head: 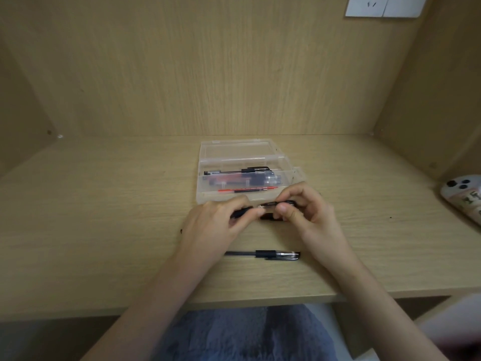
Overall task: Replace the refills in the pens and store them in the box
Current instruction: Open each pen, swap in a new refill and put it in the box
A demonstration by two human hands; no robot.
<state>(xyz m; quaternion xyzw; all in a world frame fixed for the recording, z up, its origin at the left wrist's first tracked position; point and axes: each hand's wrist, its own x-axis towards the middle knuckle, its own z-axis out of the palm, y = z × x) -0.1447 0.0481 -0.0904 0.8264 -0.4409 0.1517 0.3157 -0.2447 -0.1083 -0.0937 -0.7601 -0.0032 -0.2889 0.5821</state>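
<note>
A clear plastic box (208,162) lies open in the middle of the wooden desk, its lid folded back. Inside it are black pens (244,171) and a thin red refill (247,189). Just in front of the box, my left hand (216,220) and my right hand (309,212) both grip one black pen (270,204), held level between the fingertips. Fingers hide most of this pen. Another black pen with a clear barrel (263,254) rests on the desk nearer to me, below the hands.
The desk (104,230) sits in a wooden alcove with back and side walls. A phone in a patterned case (463,196) lies at the right edge. A white wall socket (385,6) is at the top right. The desk's front edge runs close below the loose pen.
</note>
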